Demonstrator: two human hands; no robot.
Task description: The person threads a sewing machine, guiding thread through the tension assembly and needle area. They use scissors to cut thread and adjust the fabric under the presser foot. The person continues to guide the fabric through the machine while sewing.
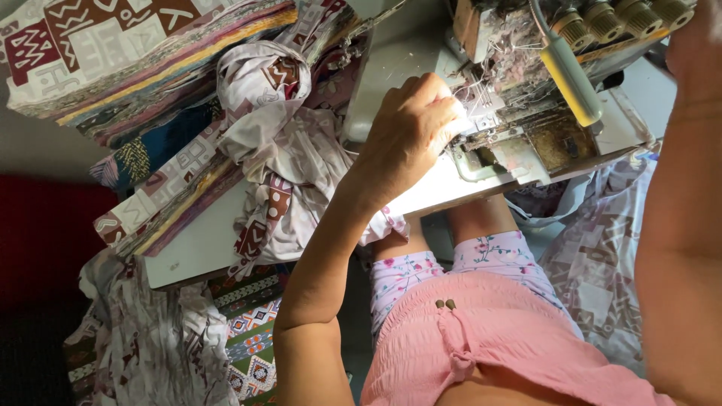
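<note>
My left hand [414,124] rests on the white machine table, fingers curled against the needle area of a lint-covered overlock sewing machine [526,113]. What the fingers pinch is hidden in glare. Just left of that hand lies a crumpled white-and-brown patterned cloth [282,150]. My right hand [696,45] is raised at the top right edge beside the machine's thread knobs; only its wrist side shows, and the fingers are out of frame. My right forearm runs down the right edge.
A tall stack of patterned fabric pieces [143,68] fills the table's left side. More printed cloth hangs over the table edge and piles on the floor [158,338]. A pale patterned fabric [602,248] drapes at the right. The table's front edge [195,271] is near my knees.
</note>
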